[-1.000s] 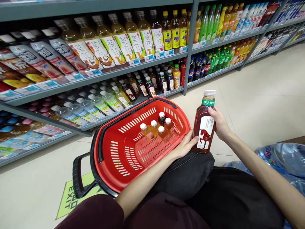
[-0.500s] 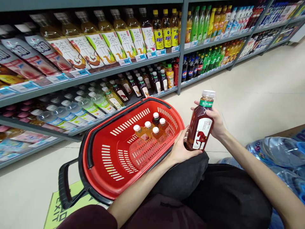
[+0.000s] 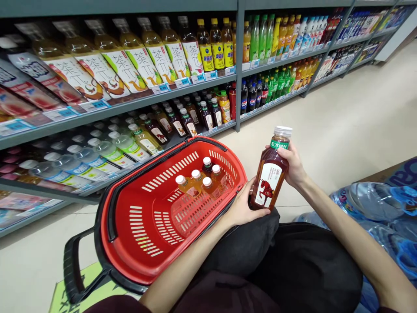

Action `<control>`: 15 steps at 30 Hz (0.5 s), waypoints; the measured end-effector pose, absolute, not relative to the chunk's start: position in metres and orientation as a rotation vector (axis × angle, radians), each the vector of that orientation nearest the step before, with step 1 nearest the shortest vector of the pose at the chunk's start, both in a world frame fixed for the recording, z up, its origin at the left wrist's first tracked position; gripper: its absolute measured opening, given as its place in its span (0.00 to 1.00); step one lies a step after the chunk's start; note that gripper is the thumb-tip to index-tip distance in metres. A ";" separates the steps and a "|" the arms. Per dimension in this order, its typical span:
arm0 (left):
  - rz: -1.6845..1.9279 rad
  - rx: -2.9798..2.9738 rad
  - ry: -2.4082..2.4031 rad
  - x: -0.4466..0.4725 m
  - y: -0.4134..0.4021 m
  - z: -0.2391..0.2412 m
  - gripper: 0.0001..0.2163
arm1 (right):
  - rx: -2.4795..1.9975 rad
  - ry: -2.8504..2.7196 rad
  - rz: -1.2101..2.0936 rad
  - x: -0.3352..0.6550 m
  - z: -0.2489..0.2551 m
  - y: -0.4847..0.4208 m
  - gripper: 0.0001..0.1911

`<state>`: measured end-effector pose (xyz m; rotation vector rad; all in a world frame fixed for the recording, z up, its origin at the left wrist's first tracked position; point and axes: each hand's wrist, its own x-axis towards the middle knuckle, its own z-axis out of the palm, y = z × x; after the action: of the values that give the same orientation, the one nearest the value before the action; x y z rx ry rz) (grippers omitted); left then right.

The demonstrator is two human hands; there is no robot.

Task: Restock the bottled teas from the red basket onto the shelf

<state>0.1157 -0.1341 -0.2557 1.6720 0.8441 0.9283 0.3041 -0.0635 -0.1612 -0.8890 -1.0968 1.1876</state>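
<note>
A dark amber tea bottle [image 3: 273, 171] with a white cap, a green neck band and a red horse on its label is held between both my hands, tilted a little to the right at the top. My left hand [image 3: 245, 204] grips it low down, thumb along the base. Around its shoulder my right hand [image 3: 292, 163] is closed, with the far fingers hidden behind the bottle. Left of my hands a red shopping basket [image 3: 125, 256] stands on the floor. Several white-capped drink bottles [image 3: 211, 188] stand inside it, toward the right end.
Shelves [image 3: 163, 93] full of bottled drinks run along the far side, close behind the basket. The basket's black handle [image 3: 70, 271] sticks out at the lower left, over a green floor sign [image 3: 94, 289]. Large water jugs [image 3: 368, 202] stand at my right.
The bottle has turned slightly in my hands, its label shifting left. My view has swung a little to the right, so the basket and shelves sit further left.
</note>
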 end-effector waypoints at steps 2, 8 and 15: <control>0.889 1.722 0.875 0.115 -0.133 -0.253 0.52 | -0.902 -1.106 1.134 0.307 -0.162 -0.063 0.23; 0.875 1.791 0.943 0.114 -0.134 -0.250 0.52 | -0.948 -1.222 1.034 0.313 -0.164 -0.060 0.20; 0.888 1.747 1.006 0.114 -0.136 -0.247 0.47 | -0.732 -1.232 1.235 0.307 -0.148 -0.067 0.18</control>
<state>0.1137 -0.1358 -0.2469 1.7465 1.0061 0.8879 0.3065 -0.0674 -0.1478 -0.7325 -1.2324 1.2349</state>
